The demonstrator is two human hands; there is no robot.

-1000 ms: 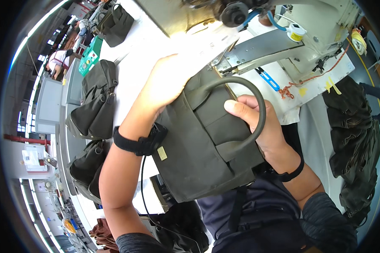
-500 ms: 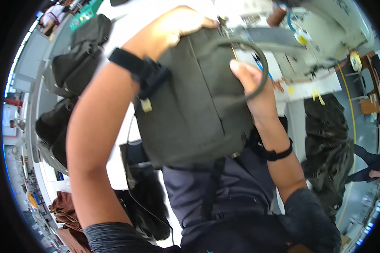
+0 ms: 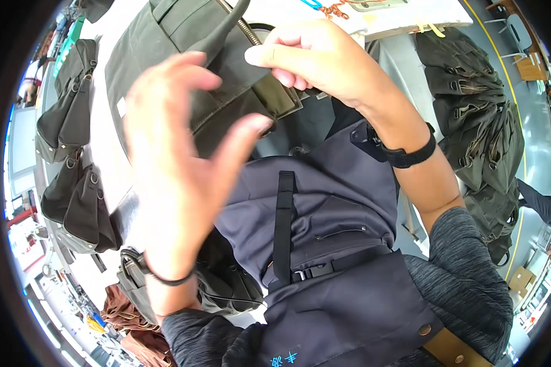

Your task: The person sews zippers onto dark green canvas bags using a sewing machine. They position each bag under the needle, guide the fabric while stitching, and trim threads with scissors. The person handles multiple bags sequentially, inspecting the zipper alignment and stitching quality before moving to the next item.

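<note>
A dark olive bag (image 3: pixel 142 58) lies on the white table at the upper left, with a handle strap (image 3: pixel 223 38) and a metal-toothed zipper (image 3: pixel 246 27) along its edge. My left hand (image 3: pixel 168 137) hovers over its near side, blurred, thumb and fingers spread, holding nothing. By the zipper, my right hand (image 3: pixel 315 58) is closed, thumb laid forward and fingers curled. Whatever it pinches is hidden. Just below these fingers a khaki flap (image 3: pixel 277 96) shows at the bag's edge. A dark apron (image 3: pixel 343 214) covers my lap.
Dark bags (image 3: pixel 67 101) stand along the table's left side. Brown fabric pieces (image 3: pixel 125 309) lie at the lower left. A heap of olive bags (image 3: pixel 471 110) is on the right. Orange thread (image 3: pixel 333 11) lies on the white tabletop (image 3: pixel 404 15) at the top.
The bag has moved from in front of me, between both hands, to the upper left on the table. My left hand has come off it and spread; my right hand has shifted left and closed.
</note>
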